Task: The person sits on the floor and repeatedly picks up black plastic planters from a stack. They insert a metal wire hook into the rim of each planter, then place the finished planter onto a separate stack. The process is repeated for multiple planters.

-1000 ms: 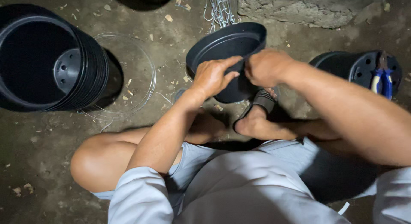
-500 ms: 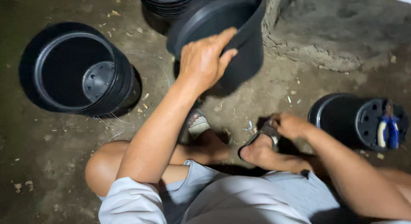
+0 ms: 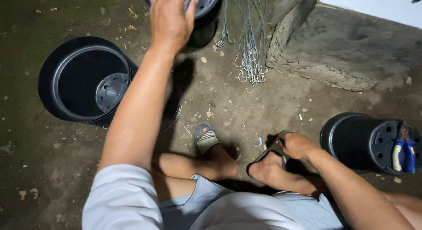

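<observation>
My left hand (image 3: 169,19) reaches far forward to the top edge of the view. It grips the rim of a black plastic pot (image 3: 206,8) that sits there on others; the fingertips are cut off by the frame. My right hand (image 3: 295,145) is low at the right with its fingers curled. It rests on the ground beside my right foot in its sandal (image 3: 268,162). I cannot see anything in it.
A stack of black pots (image 3: 85,83) lies on its side at the left. An overturned black pot (image 3: 360,140) at the right carries blue-handled pliers (image 3: 404,153). A bundle of wire hooks (image 3: 248,50) lies by a concrete block (image 3: 347,50). The floor is dirt.
My left hand carried the black pot away from my lap and forward to the pots at the top. My right hand let go of the pot and dropped beside my right foot.
</observation>
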